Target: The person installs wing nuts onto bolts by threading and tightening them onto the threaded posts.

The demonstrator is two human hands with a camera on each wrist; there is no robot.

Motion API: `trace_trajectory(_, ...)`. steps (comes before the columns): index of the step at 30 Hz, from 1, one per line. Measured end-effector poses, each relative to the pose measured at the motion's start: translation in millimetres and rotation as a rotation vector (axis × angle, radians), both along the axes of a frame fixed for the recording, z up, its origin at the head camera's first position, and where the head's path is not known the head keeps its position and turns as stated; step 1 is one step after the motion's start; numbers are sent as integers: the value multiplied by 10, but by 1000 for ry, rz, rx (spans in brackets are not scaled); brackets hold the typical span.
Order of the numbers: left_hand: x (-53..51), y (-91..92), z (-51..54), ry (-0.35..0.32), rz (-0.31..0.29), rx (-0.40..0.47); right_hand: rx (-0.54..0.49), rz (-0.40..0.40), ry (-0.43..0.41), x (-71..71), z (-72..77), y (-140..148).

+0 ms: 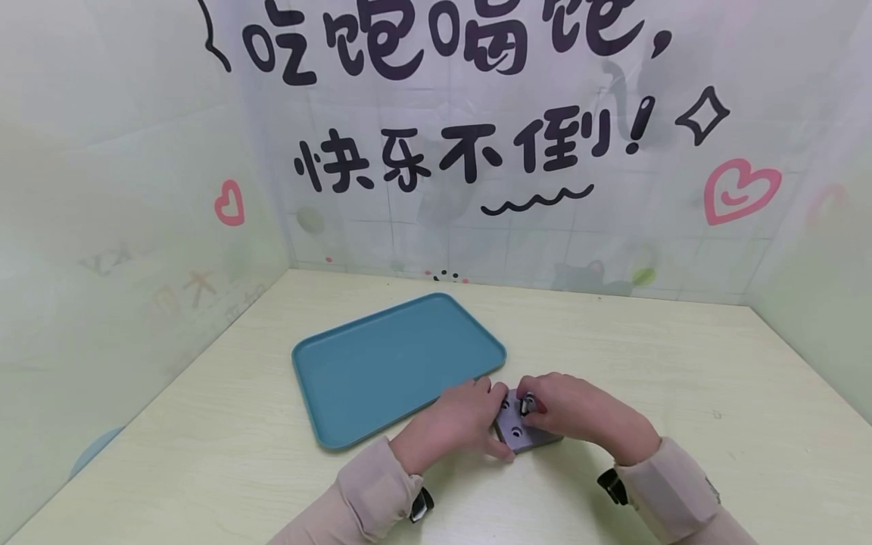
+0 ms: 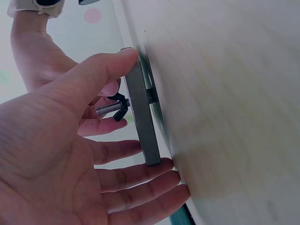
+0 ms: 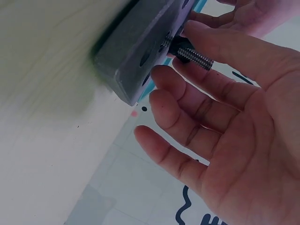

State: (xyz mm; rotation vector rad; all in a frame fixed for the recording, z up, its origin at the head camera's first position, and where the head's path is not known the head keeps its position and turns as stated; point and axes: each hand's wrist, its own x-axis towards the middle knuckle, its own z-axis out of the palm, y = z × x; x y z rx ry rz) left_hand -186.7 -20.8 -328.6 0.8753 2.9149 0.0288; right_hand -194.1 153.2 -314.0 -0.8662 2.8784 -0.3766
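Observation:
A grey metal plate (image 1: pixel 511 437) with several round holes lies just above the table. My left hand (image 1: pixel 459 418) holds it by opposite edges, thumb on one and fingers on the other. A threaded bolt (image 2: pixel 107 109) passes through the plate, its tip sticking out on the upper side. On that bolt sits a black wing nut (image 2: pixel 122 106), near the plate's face. My right hand (image 1: pixel 575 407) pinches the wing nut between thumb and index finger, while its other fingers are loosely bent. Under the plate a dark bolt head (image 2: pixel 151 95) shows.
A blue rectangular tray (image 1: pixel 402 356) stands to the left, close behind the left hand. The pale wooden table (image 1: pixel 647 356) is bordered by printed curtains (image 1: pixel 422 219) at the back and both sides.

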Motion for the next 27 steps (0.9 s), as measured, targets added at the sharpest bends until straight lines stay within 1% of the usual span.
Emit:
trace_trajectory(10,-2,-3,0,-1,0,5,17,-33,4,6,-2,3)
trace_trajectory(14,-3,0,-3,-6,4,-4,18,-61,-16,10,5,10)
trace_trajectory(22,4,5,1,-12,14,-1,22,-77,-93,12,17,1)
trace_trajectory(25,6,3,1,-9,15,-7,35,-85,-94,18,19,-1)
trace_trajectory(27,5,4,2,-9,16,-6,44,-91,-78,22,22,4)
